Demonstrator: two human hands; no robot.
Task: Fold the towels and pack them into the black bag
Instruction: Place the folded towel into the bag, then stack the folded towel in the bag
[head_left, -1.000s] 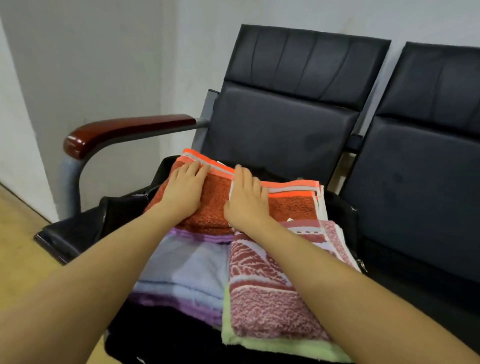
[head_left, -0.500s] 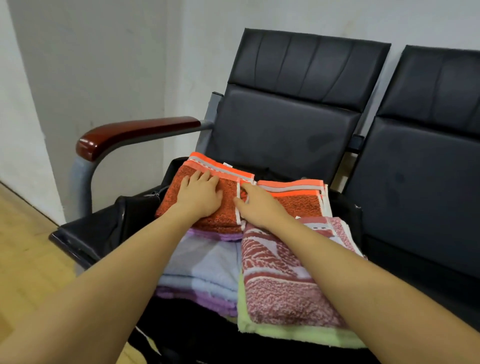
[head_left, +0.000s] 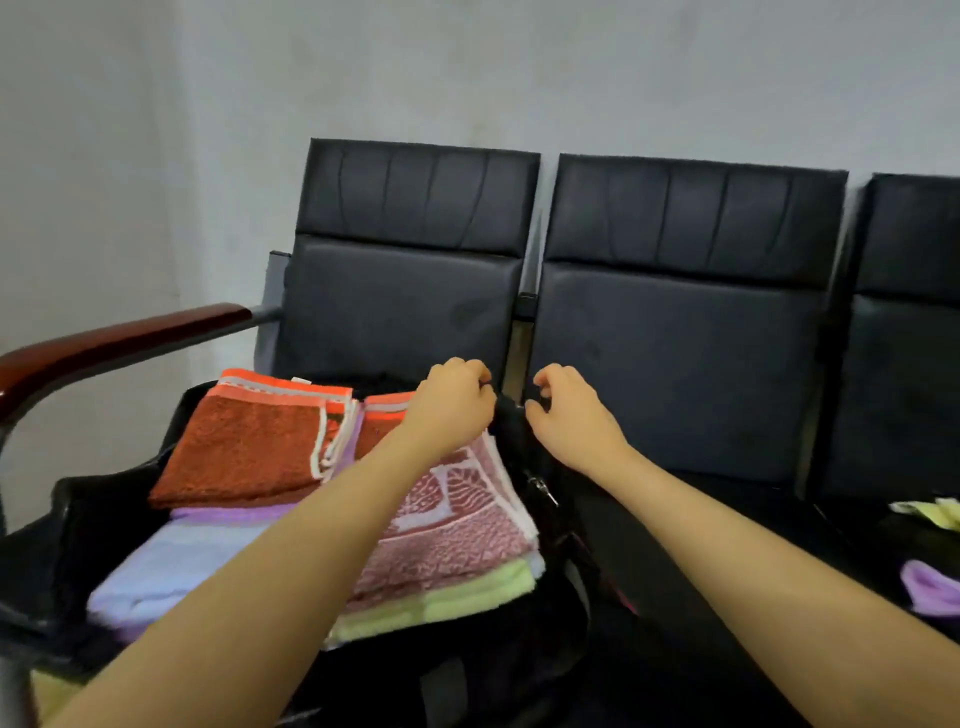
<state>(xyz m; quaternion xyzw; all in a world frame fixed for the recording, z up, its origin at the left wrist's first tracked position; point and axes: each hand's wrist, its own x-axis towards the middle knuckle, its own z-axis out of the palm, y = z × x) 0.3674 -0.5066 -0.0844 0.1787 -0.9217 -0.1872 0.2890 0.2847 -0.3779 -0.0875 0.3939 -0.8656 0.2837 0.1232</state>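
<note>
Handling: the black bag (head_left: 524, 670) looks soft and floppy, with walls that sag; light on its own, but heavier now with towels in it, I judge.
Where to hold: at the far right corner of its rim, which is where both my hands sit now, near a small metal clip (head_left: 543, 491) on that side.
Left hand (head_left: 454, 402): fingers curled, seemingly pinching the dark bag edge (motion blur makes the contact hard to confirm).
Right hand (head_left: 569, 410): fingers half-curled and apart, just beside the rim, clamped on nothing that I can see.
Towels: folded flat and stacked in the open bag on the leftmost seat: rust-orange towel (head_left: 244, 447) at the back, lavender towel (head_left: 171, 561) in front of it, pink patterned towel (head_left: 457, 530) over a lime-green towel (head_left: 441, 603). All soft terry, easy to crease and to shift.
Look: the bag is matt black and its mouth gapes wide around the piles.
Still out: purple cloth (head_left: 932, 587) and pale yellow cloth (head_left: 935, 512) lie on a seat to the right.
</note>
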